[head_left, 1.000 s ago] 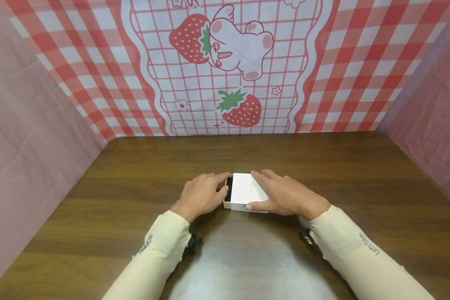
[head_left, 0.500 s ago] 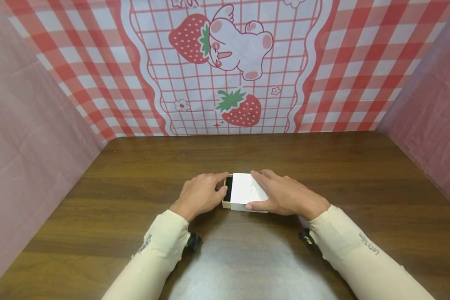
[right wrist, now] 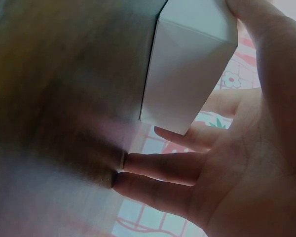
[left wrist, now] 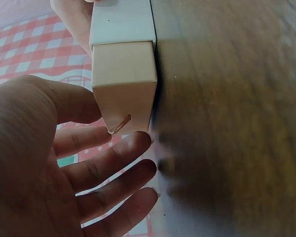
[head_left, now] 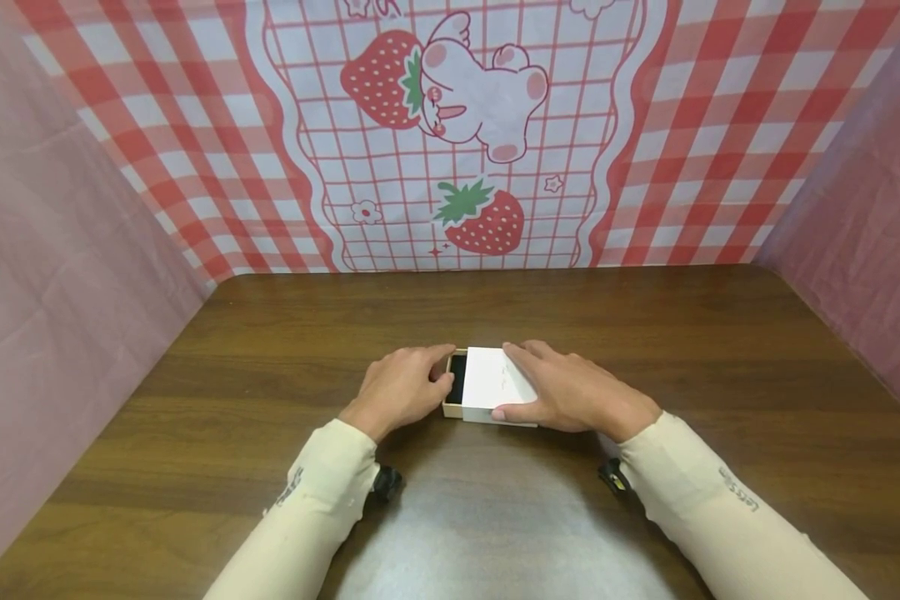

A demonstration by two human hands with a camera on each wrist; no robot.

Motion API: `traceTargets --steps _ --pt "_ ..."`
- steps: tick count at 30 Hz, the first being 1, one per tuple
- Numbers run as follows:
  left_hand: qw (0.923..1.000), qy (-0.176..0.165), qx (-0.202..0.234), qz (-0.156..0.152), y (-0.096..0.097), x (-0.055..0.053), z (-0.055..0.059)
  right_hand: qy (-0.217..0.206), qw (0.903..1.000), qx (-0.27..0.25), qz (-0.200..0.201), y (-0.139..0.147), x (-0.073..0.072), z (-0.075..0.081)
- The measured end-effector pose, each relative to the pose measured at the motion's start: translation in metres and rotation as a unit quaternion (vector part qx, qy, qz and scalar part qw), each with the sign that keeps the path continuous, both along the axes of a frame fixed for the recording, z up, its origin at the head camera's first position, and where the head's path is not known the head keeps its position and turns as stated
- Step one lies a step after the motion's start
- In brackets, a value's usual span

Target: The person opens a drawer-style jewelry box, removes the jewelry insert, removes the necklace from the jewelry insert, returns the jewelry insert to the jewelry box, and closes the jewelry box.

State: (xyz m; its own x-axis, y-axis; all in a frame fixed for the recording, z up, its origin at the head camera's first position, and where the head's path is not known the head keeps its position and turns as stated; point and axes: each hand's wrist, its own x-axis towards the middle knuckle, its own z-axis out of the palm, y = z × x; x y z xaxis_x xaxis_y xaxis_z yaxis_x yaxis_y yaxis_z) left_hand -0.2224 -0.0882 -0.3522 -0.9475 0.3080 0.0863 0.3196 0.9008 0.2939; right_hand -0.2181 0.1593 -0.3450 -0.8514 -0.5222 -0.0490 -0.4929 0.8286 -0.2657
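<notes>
White drawer box (head_left: 487,379) sits on wooden counter (head_left: 420,525), between both hands. Inner tray (head_left: 453,412) is part-way out toward left hand (head_left: 401,387), black inside, ribbon tab (left wrist: 121,124) on its end. Left thumb and forefinger pinch that tray end, other fingers loosely spread; can't tell from here whether the ribbon's caught too. Right hand (head_left: 573,387) grips outer sleeve (right wrist: 182,74), thumb on near side. Strawberry-print cloth (head_left: 487,225) hangs beyond both hands.

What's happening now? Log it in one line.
left hand: touches inner tray | right hand: grips white sleeve | tray: partly out, dark inside | sleeve: on brown table
</notes>
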Motion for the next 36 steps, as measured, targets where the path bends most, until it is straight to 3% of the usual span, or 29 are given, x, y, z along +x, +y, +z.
traceTargets --steps 36 --pt "0.9999 -0.011 0.001 0.0 -0.0029 -0.0002 0.0022 -0.018 0.9998 0.001 -0.012 -0.0006 -0.0001 0.0012"
